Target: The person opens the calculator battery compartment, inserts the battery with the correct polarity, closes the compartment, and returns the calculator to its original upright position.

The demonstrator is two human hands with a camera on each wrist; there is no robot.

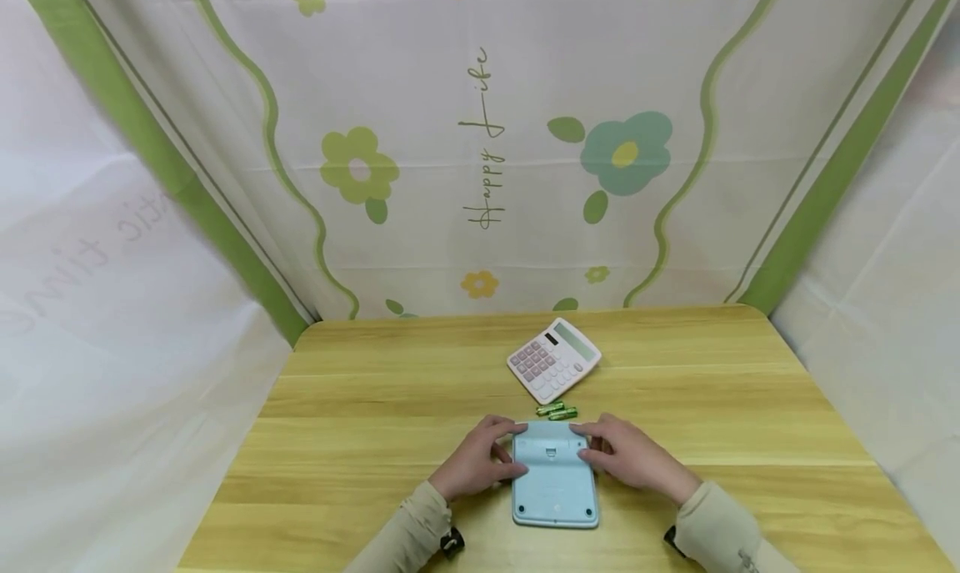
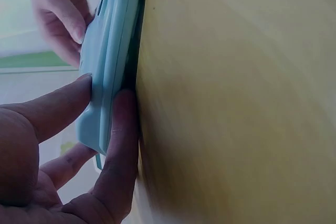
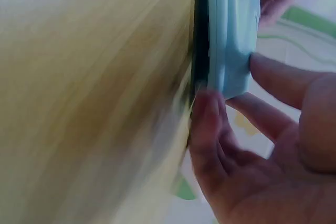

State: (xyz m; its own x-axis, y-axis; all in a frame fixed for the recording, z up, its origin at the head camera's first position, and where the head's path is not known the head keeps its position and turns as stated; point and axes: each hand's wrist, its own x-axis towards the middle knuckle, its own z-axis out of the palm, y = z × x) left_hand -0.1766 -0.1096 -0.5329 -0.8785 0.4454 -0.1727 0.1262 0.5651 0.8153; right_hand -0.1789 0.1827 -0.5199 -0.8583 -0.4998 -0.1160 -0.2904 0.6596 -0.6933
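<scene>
- At the far left we see a pale cloth wall [image 1: 112,323] with a green stripe, beside the wood-grain table [image 1: 330,448].
- Next we find a beige sleeve [image 1: 405,530] and a black wristband [image 1: 452,543] at its cuff.
- The left hand [image 1: 476,463] pinches the left side of the pale blue device: we see its thumb on the upturned face, one finger reaching the far edge and another low against the rim near the table; the fingers are parted only by the device's thickness.
- Behind the table we read "Happy Life" on a flowered cloth [image 1: 420,248].
- In the middle we have the pale blue device [image 1: 557,491], back upward on the table between both hands, with a latch [image 1: 551,452] towards its far end.
- Just beyond it we spot two green batteries [image 1: 563,414] side by side, and past them a pink-and-white calculator [image 1: 555,360], keys up and turned at an angle.
- The right hand [image 1: 633,456] pinches the device's right side likewise, thumb above and fingers at the edge, spread only that far.
- Farther right we see another beige sleeve [image 1: 722,525] and another pale cloth wall [image 1: 885,339].
</scene>
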